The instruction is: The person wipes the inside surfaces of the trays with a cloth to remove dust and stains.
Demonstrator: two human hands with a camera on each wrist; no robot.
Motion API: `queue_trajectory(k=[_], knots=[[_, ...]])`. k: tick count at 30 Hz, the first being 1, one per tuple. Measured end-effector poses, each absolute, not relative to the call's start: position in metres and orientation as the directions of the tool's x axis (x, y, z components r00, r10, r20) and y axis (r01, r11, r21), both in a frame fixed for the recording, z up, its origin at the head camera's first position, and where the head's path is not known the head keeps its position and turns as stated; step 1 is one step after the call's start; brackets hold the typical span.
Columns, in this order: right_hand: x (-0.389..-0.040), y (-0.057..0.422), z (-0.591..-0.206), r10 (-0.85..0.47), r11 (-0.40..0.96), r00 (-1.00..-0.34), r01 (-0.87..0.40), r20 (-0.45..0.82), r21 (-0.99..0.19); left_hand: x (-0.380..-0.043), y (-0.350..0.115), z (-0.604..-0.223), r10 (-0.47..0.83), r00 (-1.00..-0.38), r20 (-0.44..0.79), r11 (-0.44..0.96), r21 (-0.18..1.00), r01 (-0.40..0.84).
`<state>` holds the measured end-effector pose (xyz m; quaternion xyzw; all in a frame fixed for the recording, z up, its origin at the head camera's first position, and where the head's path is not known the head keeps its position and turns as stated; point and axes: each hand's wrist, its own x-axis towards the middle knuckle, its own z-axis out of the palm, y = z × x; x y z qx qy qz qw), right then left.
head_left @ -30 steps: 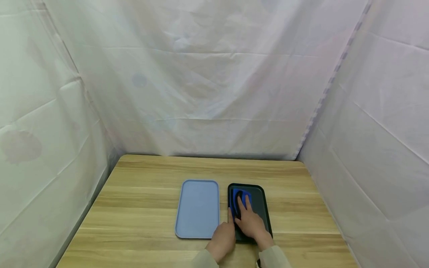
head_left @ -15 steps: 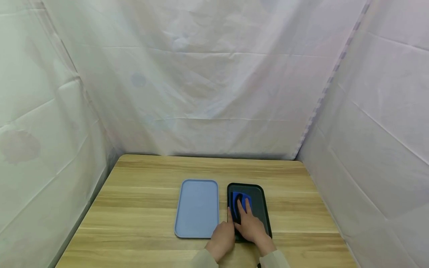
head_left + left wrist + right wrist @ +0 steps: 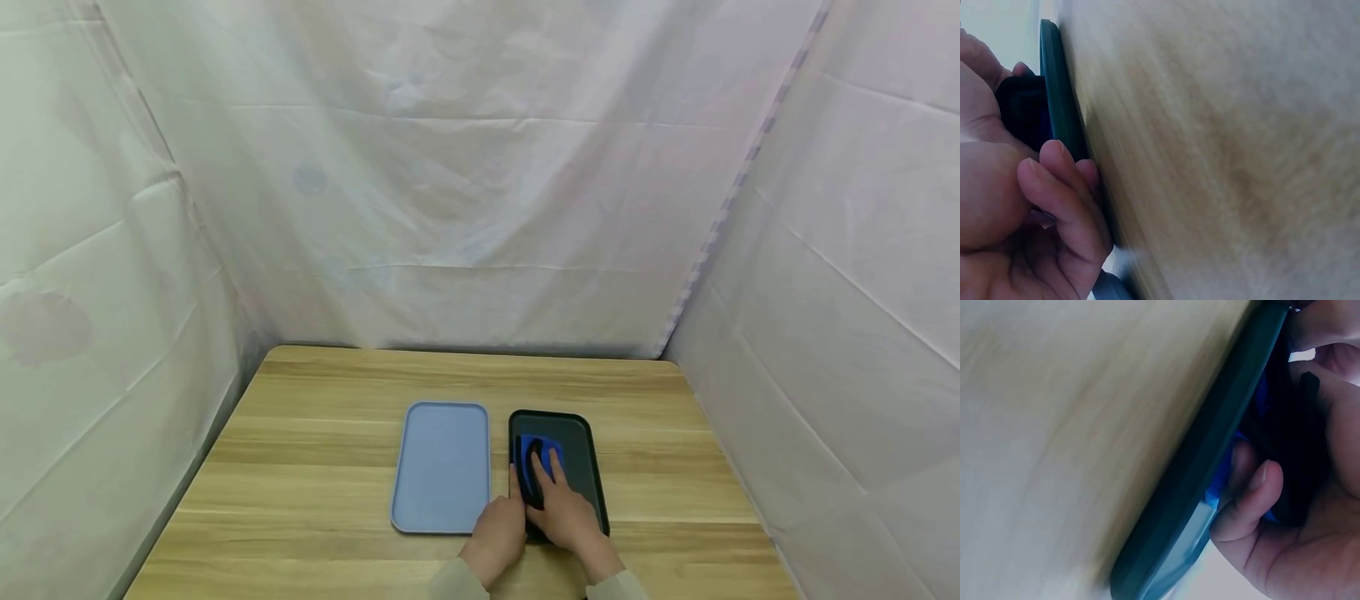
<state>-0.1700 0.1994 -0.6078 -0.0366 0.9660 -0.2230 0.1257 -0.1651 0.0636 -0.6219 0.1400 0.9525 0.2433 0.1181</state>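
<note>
A blue piece with a black curved strip like a handle point(image 3: 532, 465) lies in the dark green tray point(image 3: 581, 446), toward its left side. My right hand point(image 3: 564, 510) grips it from above, index and middle fingers spread forward over the black part. In the right wrist view, the last fingers point(image 3: 1254, 503) curl beside the blue underside. My left hand point(image 3: 501, 527) holds the tray at its near left side, the index finger laid along the rim. The left wrist view shows its other fingers point(image 3: 1072, 200) curled at the tray edge point(image 3: 1060, 87).
A light blue tray point(image 3: 444, 467) lies just left of the green one, its near right corner close to my left hand. Both rest on a wood-grain table point(image 3: 300, 467). White cloth walls point(image 3: 480, 208) stand behind the table and along both sides.
The blue and black piece has slid a little toward me along the green tray, and my right hand has moved with it. My left hand and both trays stay in place.
</note>
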Motion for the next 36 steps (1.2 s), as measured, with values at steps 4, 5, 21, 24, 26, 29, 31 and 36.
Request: queue_trajectory(k=[4,5,21,24,26,29,31,36], knots=[[-0.169,0.207,-0.609,-0.145,0.894,-0.962,-0.028,-0.23,-0.448,-0.166,0.064,-0.623,0.329,-0.931,-0.16,0.843,0.494,0.213],[-0.169,0.209,-0.61,-0.152,0.893,-0.961,-0.034,-0.229,-0.449,-0.166,0.064,-0.623,0.329,-0.93,-0.163,0.846,0.489,0.214],[-0.167,0.233,-0.612,-0.178,0.876,-0.958,-0.051,-0.223,-0.479,-0.165,0.066,-0.623,0.32,-0.932,-0.171,0.861,0.462,0.211],[-0.166,0.238,-0.611,-0.181,0.869,-0.959,-0.053,-0.217,-0.492,-0.165,0.066,-0.624,0.321,-0.932,-0.166,0.866,0.451,0.218],[-0.166,0.241,-0.611,-0.181,0.866,-0.961,-0.056,-0.208,-0.496,-0.165,0.065,-0.624,0.321,-0.933,-0.165,0.866,0.45,0.218],[-0.166,0.245,-0.61,-0.18,0.871,-0.962,-0.059,-0.204,-0.488,-0.166,0.065,-0.623,0.319,-0.932,-0.172,0.864,0.457,0.212],[-0.167,0.248,-0.61,-0.179,0.874,-0.961,-0.056,-0.212,-0.484,-0.166,0.065,-0.623,0.316,-0.933,-0.174,0.864,0.46,0.207],[-0.167,0.253,-0.609,-0.185,0.866,-0.957,-0.052,-0.223,-0.497,-0.166,0.065,-0.623,0.313,-0.932,-0.183,0.863,0.465,0.198]])
